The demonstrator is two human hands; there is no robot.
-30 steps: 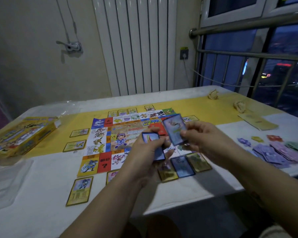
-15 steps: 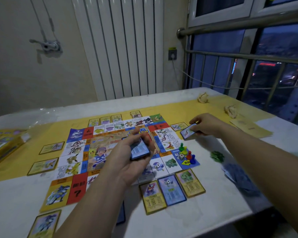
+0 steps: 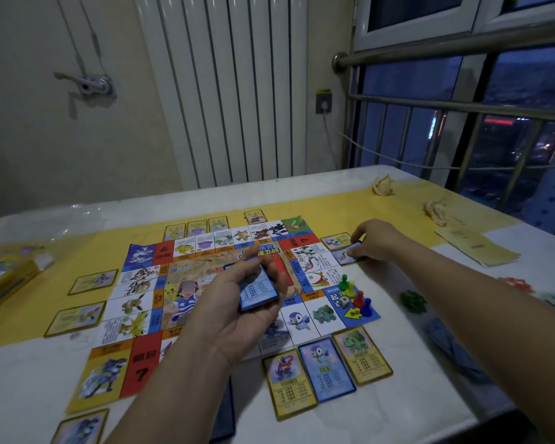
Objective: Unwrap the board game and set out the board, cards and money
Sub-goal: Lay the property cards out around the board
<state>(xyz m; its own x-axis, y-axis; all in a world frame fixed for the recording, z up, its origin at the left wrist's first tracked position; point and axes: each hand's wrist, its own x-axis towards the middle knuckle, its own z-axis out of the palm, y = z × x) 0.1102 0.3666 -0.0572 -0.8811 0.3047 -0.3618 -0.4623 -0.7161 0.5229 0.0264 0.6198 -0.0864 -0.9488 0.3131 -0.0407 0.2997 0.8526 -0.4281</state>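
Note:
The colourful game board (image 3: 205, 283) lies flat on the table (image 3: 398, 411). My left hand (image 3: 234, 312) hovers over the board's middle and grips a small stack of blue cards (image 3: 257, 290). My right hand (image 3: 377, 240) reaches to the board's right edge and pinches a single blue card (image 3: 346, 256) that lies on the table beside a yellow-framed card (image 3: 335, 241). Three cards (image 3: 326, 368) sit in a row below the board's near right corner. Several pawns (image 3: 354, 293) stand on the arrow corner square. Paper money (image 3: 452, 350) lies blurred at the right.
More cards line the board's left side (image 3: 93, 280) and far side (image 3: 196, 227). The yellow game box (image 3: 4, 277) is at the far left, clear wrap (image 3: 77, 216) behind it. Two crumpled wrappers (image 3: 383, 185), a folded leaflet (image 3: 474, 246) and a green piece (image 3: 412, 301) lie at the right.
My right hand has carried one card away from the stack to the board's right edge and lowered it onto the table. My left hand keeps the stack. The camera shifted right.

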